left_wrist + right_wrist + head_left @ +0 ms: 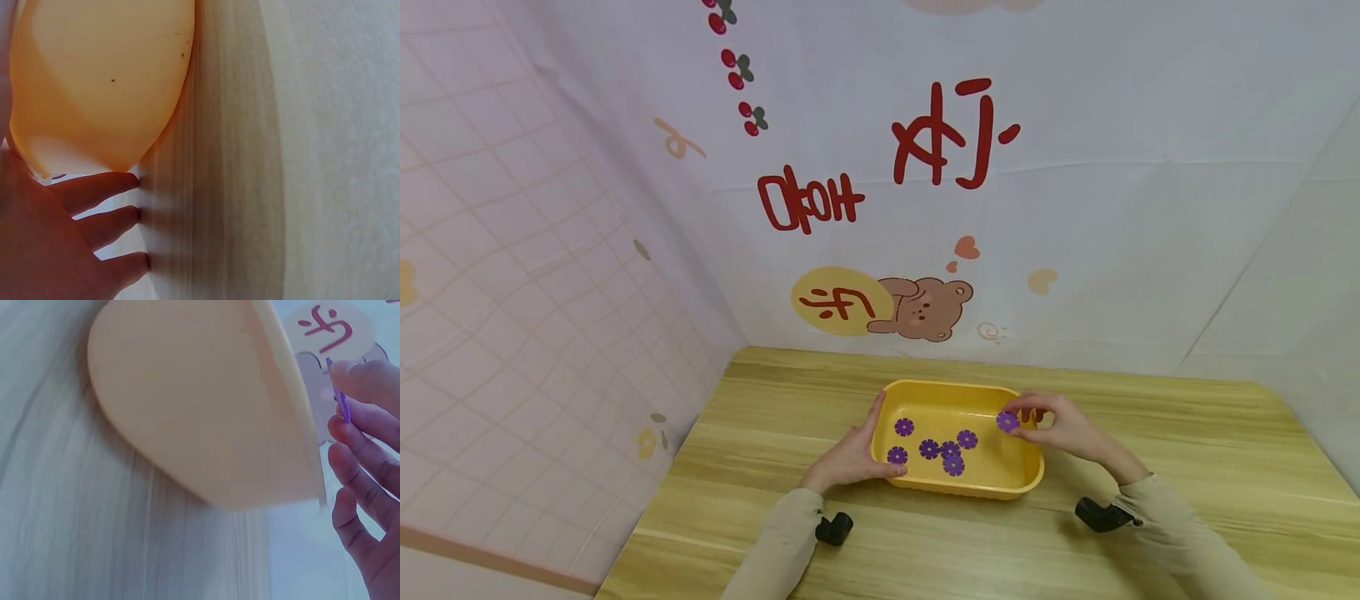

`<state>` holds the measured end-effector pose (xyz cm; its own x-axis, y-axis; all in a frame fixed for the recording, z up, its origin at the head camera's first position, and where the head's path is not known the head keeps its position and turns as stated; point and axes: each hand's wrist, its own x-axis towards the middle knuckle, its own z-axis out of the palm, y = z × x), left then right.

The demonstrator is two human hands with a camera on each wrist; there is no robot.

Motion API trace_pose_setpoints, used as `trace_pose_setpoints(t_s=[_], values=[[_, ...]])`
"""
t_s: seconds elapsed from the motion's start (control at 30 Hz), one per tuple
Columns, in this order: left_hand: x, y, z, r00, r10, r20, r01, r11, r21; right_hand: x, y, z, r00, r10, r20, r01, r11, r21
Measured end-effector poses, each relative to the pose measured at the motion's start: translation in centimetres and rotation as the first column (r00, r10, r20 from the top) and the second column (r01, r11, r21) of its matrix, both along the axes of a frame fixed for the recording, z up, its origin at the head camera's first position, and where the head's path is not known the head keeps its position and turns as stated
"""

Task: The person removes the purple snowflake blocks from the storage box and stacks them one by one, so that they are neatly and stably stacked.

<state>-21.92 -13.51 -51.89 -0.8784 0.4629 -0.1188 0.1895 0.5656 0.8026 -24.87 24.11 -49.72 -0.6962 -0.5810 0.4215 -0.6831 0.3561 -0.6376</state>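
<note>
A yellow plastic basin stands on the wooden table with several purple notched snowflake discs scattered inside. My left hand holds its left end, thumb lying over the front rim and fingers along the outside. Three fingers of that hand show in the left wrist view, spread, with their tips down at the table beside the basin wall. Above the basin's right end, my right hand pinches one purple snowflake disc between thumb and fingertips. The right wrist view shows this disc edge-on.
Table surface extends on both sides of the basin. Behind it hangs a white cloth printed with a bear and red characters. Another cloth with a grid pattern closes off the left. Black wrist mounts sit at both sleeves.
</note>
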Motion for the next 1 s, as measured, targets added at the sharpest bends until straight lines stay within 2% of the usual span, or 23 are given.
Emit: trace_pose_setpoints(t_s=[0.13,0.3,0.37,0.57,0.73,0.87,1.0], values=[[0.1,0.1,0.0,1.0,0.003,-0.002,-0.003,1.0,-0.003,0.5,0.9,0.3,0.999,-0.032,-0.015,0.032,0.999,0.01],[0.2,0.2,-0.1,1.0,0.01,-0.002,-0.01,1.0,-0.003,1.6,1.7,1.7,0.998,-0.069,-0.012,0.069,0.997,0.024],[0.3,0.3,-0.2,1.0,0.011,0.0,-0.011,1.0,0.0,1.8,2.3,1.9,0.996,-0.088,-0.01,0.088,0.996,0.023],[0.3,0.3,-0.3,1.0,0.009,-0.003,-0.009,1.0,0.005,0.9,4.9,0.2,0.991,-0.135,-0.026,0.135,0.991,0.01],[0.3,0.1,-0.2,1.0,0.018,-0.002,-0.018,1.0,0.0,0.2,6.5,-0.6,0.988,-0.155,-0.011,0.155,0.988,0.009],[0.2,0.0,-0.1,1.0,0.016,-0.008,-0.016,1.0,-0.005,0.1,7.4,-1.4,0.983,-0.184,-0.009,0.184,0.983,0.025],[0.1,0.0,0.1,1.0,0.012,-0.012,-0.012,1.0,-0.004,0.5,8.1,-2.0,0.979,-0.201,0.027,0.2,0.979,0.026]])
